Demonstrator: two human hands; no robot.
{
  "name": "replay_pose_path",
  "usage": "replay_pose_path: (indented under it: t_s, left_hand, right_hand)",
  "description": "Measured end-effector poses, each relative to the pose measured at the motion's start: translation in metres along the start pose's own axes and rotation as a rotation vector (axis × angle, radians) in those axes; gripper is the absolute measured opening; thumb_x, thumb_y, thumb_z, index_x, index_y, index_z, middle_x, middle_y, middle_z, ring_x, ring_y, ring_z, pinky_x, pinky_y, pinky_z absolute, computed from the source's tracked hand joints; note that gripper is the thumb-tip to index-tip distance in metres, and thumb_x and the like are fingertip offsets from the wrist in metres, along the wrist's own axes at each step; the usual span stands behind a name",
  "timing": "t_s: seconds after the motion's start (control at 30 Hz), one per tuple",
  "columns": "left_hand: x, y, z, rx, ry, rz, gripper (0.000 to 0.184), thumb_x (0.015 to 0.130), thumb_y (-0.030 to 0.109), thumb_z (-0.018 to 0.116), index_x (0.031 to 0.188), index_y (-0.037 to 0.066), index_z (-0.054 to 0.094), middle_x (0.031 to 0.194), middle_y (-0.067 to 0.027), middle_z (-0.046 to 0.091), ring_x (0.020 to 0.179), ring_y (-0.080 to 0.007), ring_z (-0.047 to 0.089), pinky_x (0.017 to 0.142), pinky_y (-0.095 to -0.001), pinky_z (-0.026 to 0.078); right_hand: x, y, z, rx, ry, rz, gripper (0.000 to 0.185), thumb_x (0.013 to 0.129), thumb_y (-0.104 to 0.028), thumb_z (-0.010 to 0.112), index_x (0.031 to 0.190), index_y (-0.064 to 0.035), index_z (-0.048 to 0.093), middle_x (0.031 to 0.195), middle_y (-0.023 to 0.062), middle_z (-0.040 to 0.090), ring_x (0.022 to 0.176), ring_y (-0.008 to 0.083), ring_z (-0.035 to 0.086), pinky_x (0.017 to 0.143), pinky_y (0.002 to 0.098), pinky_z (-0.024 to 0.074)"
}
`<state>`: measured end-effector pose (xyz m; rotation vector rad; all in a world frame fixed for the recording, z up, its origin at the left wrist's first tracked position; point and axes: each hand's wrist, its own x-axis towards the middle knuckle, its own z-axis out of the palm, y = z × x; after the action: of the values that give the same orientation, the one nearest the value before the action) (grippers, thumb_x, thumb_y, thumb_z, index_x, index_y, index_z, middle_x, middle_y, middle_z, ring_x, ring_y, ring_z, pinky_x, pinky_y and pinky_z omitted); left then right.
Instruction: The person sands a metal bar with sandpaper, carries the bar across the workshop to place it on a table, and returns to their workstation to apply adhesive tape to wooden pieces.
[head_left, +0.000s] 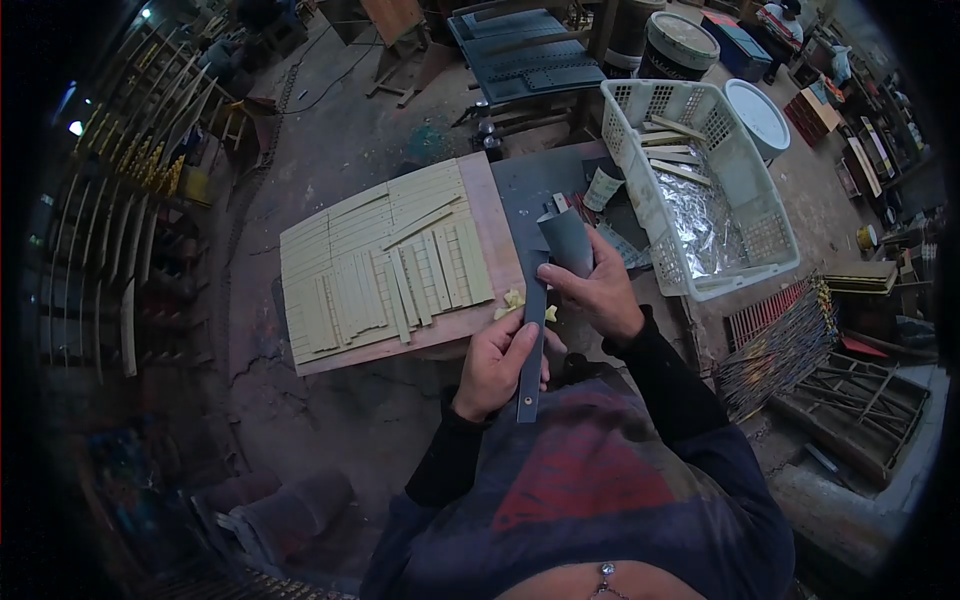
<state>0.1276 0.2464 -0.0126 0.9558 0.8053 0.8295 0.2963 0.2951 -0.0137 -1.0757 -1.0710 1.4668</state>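
My left hand [490, 368] is closed around a long dark grey flat strip [531, 375], which has a small round hole or fastener near its lower end. My right hand [602, 292] grips a curled grey sheet-like piece [567, 243], with the thumb against the strip's edge. Whether the curled piece and the strip are joined, I cannot tell. Small crumpled yellowish scraps [511, 303] show beside my left fingers. To the left, pale wooden slats [390, 265] lie in rows on a pinkish board [490, 222].
A white perforated crate [767, 214] at the right holds slats and crinkled shiny film. A paper cup [603, 188] stands beside it. Lidded buckets [683, 42] and a blue bench [530, 60] are behind. A rack with thin strips [140, 200] stands left; a person [782, 25] is far right.
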Motion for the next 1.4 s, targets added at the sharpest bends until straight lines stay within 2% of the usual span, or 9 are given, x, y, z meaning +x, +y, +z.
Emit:
replay_pose_path:
  t_s: [0.1,0.27,0.33,0.63,0.93,1.1,1.2,1.3,1.4]
  left_hand:
    - [0.002,-0.004,-0.003,0.016,0.034,0.087,0.032,0.097,0.022,0.037,0.114,-0.002,0.049,0.074,-0.006,0.058,0.057,-0.0077,0.053,0.048,-0.0199,0.043]
    - [0.001,0.0,-0.007,-0.059,0.1,0.143,0.036,0.098,0.027,0.035,0.112,-0.002,0.049,0.064,-0.0033,0.052,0.052,-0.0076,0.047,0.046,-0.0196,0.038]
    - [0.001,0.002,-0.006,-0.137,0.043,0.112,0.037,0.098,0.031,0.033,0.105,0.0,0.051,0.06,-0.0031,0.05,0.048,-0.008,0.046,0.044,-0.0198,0.038]
    - [0.002,0.012,-0.001,-0.113,0.039,0.065,0.036,0.098,0.035,0.031,0.091,0.005,0.05,0.059,-0.0045,0.051,0.04,-0.0091,0.045,0.037,-0.0203,0.037]
    - [0.003,0.017,0.002,-0.117,0.107,0.095,0.037,0.098,0.034,0.032,0.096,0.003,0.053,0.057,-0.0041,0.051,0.038,-0.0082,0.045,0.036,-0.0199,0.036]
    - [0.003,0.029,-0.003,-0.074,0.152,0.108,0.038,0.098,0.03,0.03,0.096,-0.001,0.052,0.057,-0.0079,0.052,0.035,-0.0109,0.043,0.035,-0.0201,0.035]
    - [0.003,0.023,-0.002,-0.069,0.071,0.082,0.039,0.098,0.03,0.03,0.102,-0.002,0.053,0.055,-0.0076,0.052,0.034,-0.0114,0.043,0.034,-0.0204,0.036]
    - [0.01,0.024,0.007,-0.103,0.099,0.06,0.042,0.098,0.029,0.03,0.113,-0.004,0.051,0.054,-0.007,0.051,0.035,-0.011,0.043,0.035,-0.0199,0.036]
    - [0.02,0.024,0.006,-0.169,0.404,0.268,0.042,0.098,0.03,0.032,0.123,-0.001,0.046,0.055,-0.0042,0.05,0.037,-0.0069,0.042,0.036,-0.0192,0.035]
  right_hand:
    - [0.004,0.003,-0.002,-0.198,0.105,-0.215,0.028,0.08,-0.013,0.067,0.1,-0.0018,0.052,0.081,0.0012,0.059,0.068,0.0061,0.055,0.058,0.0191,0.0431]
    - [-0.005,-0.017,-0.014,-0.185,0.036,-0.258,0.027,0.084,-0.009,0.061,0.109,-0.0002,0.054,0.088,0.0056,0.06,0.073,0.0088,0.055,0.066,0.0217,0.0438]
    - [-0.002,-0.019,-0.019,-0.562,0.006,-0.648,0.026,0.083,-0.003,0.058,0.109,-0.001,0.057,0.097,0.01,0.058,0.078,0.0132,0.056,0.068,0.0247,0.0447]
    - [-0.006,-0.032,-0.02,-0.566,-0.118,-0.7,0.04,0.075,0.008,0.057,0.113,-0.0039,0.057,0.122,0.0127,0.053,0.108,0.028,0.056,0.087,0.0328,0.0454]
    - [-0.004,-0.023,-0.013,-0.874,-0.247,-0.92,0.052,0.068,0.006,0.062,0.117,-0.0065,0.055,0.124,0.0095,0.054,0.074,0.0218,0.055,0.062,0.0288,0.0435]
    - [-0.025,-0.017,-0.005,-0.721,-0.462,-0.923,0.051,0.068,0.007,0.059,0.117,-0.0064,0.056,0.122,0.0103,0.056,0.074,0.0239,0.056,0.063,0.0298,0.0434]
    - [-0.006,-0.027,-0.012,-0.779,-0.12,-0.971,0.045,0.07,0.007,0.059,0.113,-0.0051,0.057,0.12,0.0114,0.057,0.077,0.0243,0.059,0.063,0.0292,0.0429]
    - [-0.006,-0.023,-0.008,-0.779,-0.201,-0.959,0.045,0.07,0.005,0.06,0.113,-0.0061,0.057,0.12,0.0118,0.057,0.077,0.0237,0.06,0.062,0.0285,0.0427]
    - [-0.038,-0.004,0.01,-0.685,-0.433,-0.943,0.053,0.064,0.003,0.061,0.116,-0.0071,0.056,0.121,0.0097,0.057,0.07,0.0231,0.058,0.06,0.0281,0.0448]
